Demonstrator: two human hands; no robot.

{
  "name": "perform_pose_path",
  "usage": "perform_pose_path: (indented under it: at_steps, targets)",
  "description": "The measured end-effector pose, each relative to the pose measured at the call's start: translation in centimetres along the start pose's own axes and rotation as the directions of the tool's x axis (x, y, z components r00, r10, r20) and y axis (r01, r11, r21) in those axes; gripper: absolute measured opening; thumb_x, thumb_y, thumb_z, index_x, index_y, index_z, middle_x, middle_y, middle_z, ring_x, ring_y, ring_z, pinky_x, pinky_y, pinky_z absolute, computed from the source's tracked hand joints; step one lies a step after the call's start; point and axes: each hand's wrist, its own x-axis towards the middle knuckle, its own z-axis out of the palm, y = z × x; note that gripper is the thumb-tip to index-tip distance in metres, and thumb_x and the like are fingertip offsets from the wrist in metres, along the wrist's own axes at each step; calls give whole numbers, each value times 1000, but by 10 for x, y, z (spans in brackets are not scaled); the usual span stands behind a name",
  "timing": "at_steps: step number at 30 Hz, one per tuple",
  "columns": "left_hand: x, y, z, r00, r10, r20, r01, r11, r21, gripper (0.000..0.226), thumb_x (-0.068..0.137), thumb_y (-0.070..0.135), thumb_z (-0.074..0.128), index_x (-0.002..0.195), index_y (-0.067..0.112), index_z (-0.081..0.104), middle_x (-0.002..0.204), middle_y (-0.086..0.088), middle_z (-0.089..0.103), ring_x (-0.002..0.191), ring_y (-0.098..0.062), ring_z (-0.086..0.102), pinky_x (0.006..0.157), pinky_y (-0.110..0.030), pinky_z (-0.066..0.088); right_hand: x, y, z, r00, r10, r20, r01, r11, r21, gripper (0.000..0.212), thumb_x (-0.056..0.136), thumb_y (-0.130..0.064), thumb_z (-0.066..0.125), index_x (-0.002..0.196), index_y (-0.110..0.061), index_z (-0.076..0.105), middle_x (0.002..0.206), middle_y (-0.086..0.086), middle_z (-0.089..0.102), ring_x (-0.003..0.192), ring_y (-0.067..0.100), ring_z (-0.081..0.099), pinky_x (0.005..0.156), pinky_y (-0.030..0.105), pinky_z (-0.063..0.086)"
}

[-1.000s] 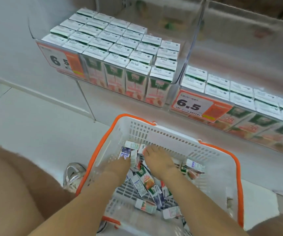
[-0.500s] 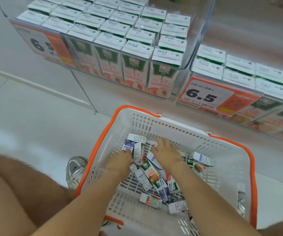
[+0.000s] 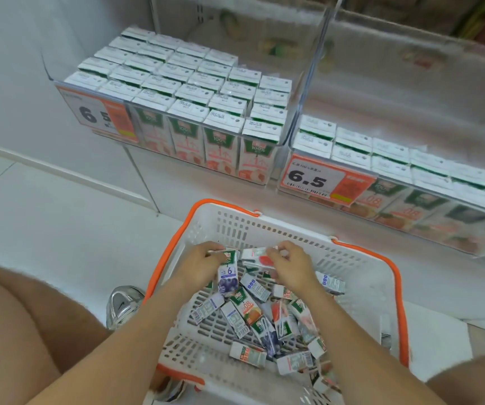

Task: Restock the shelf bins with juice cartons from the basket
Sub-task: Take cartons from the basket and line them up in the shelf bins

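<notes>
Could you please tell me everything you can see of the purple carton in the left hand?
The purple carton is a small cardboard-looking box: green band at top, white middle printed with a 6, purple base picturing dark berries. It is roughly upright over the basket, above the loose cartons, its upper end gripped by the left hand.

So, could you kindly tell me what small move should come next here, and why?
Probably lift both hands up out of the basket. The left hand grips a purple blueberry carton and the right hand pinches a red-fruit carton, both held above the loose pile, so nothing remains to grasp. Which bin suits them I cannot tell.
</notes>
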Motion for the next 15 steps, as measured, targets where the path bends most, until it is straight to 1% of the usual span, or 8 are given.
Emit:
perform_pose_path:
  at_steps: [1,3,5,7,9,11,12,15]
  targets:
    - [-4,5,-1,1000,-6,16,7,999,-39,13,95,26,66,105,27,73,86,-6,79,80,-21,75,88,-45,59,-7,-6,-5,994,100,49,-107,980,170,31,102,-43,62,119,-18,66,109,4,74,80,31,77,84,49,64]
    - [-16,20,-3,999,-11,52,15,997,-76,18,92,31,64,104,23,75,87,-18,78,76,-26,69,79,-42,54,-26,-20,-14,957,206,205,-273,878,394,35,108,-41,54,122,-10,64,95,14,72,72,32,73,73,42,62]
    - [-28,35,-6,998,-5,65,14,990,-138,19,96,25,63,106,13,73,85,-26,75,74,-28,55,64,-35,43,-46,-33,-24,923,205,325,-350,797,492,40,110,-44,48,115,-7,62,86,20,68,71,31,66,68,39,53]
    - [-40,51,-9,998,6,62,6,982,-188,18,101,18,60,107,2,68,75,-25,73,72,-28,50,57,-33,38,-60,-41,-31,903,163,398,-378,745,550,44,107,-49,52,112,-7,60,89,24,72,78,33,69,70,38,56]
    - [-49,66,-15,999,34,42,-24,975,-219,18,101,17,59,105,0,66,71,-20,71,67,-27,54,57,-33,40,-69,-48,-40,893,92,440,-357,739,571,49,105,-50,57,122,-4,60,102,27,76,94,37,75,83,41,63]
    - [-56,78,-23,999,53,-5,-53,971,-233,22,99,16,61,105,-3,67,73,-22,69,68,-26,57,61,-34,45,-78,-57,-51,888,18,459,-303,773,557,46,104,-43,62,130,-4,63,116,27,75,111,38,74,106,49,55]
    - [-58,84,-28,998,61,-16,-63,970,-234,23,97,16,61,104,-6,67,77,-26,69,68,-26,58,64,-35,48,-82,-60,-55,889,-25,457,-266,785,560,40,104,-36,65,129,-5,67,120,25,75,115,38,73,111,49,52]
    - [-70,98,-36,994,106,26,-98,972,-216,18,95,15,58,96,1,68,93,-29,76,71,-27,65,75,-40,55,-92,-69,-60,893,-127,431,-173,789,590,17,101,-11,67,115,-5,74,118,20,75,114,38,73,102,44,58]
